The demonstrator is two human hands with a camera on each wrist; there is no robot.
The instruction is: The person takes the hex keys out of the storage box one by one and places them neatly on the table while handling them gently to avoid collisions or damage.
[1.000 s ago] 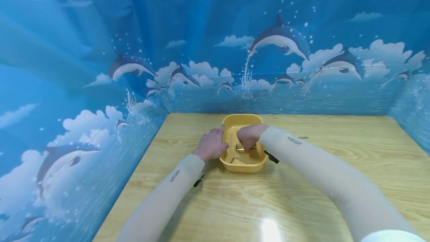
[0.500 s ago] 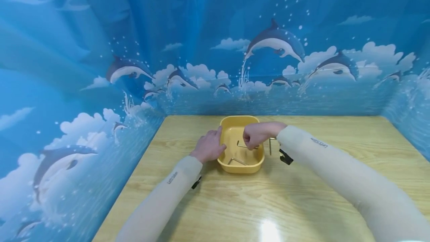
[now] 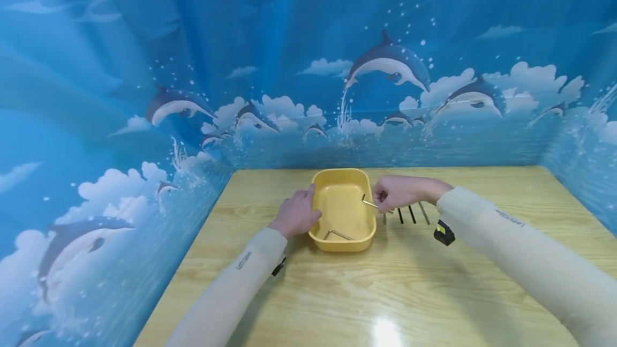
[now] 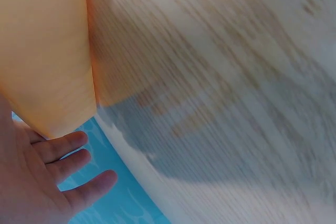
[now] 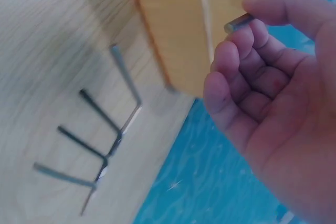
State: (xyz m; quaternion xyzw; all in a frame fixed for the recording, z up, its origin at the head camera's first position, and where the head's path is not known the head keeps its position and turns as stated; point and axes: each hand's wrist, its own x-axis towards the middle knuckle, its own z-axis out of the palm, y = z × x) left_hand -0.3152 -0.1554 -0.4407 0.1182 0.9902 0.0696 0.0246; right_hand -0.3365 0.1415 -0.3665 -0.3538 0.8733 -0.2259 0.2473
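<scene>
A yellow plastic tray [image 3: 339, 208] stands on the table; one silver L-shaped hex key [image 3: 341, 235] lies in its near end. My left hand [image 3: 294, 213] rests against the tray's left side, thumb over the rim. The left wrist view shows its other fingers [image 4: 68, 166] extended and spread beside the tray's outer wall. At the right rim, my right hand [image 3: 402, 190] pinches another hex key [image 3: 369, 204] between thumb and fingers, its bent end pointing over the tray. Several hex keys [image 5: 97, 111] lie side by side on the table beneath the right hand.
The wood-grain table [image 3: 308, 293] extends in front and to the right of the tray. A blue dolphin-print curtain [image 3: 279, 68] stands along its back and left edges. A black strap piece [image 3: 444, 233] hangs under the right wrist.
My right hand has lifted a hex key out of the tray and moved right, past the rim. The row on the table shows more now. My left hand stays on the tray.
</scene>
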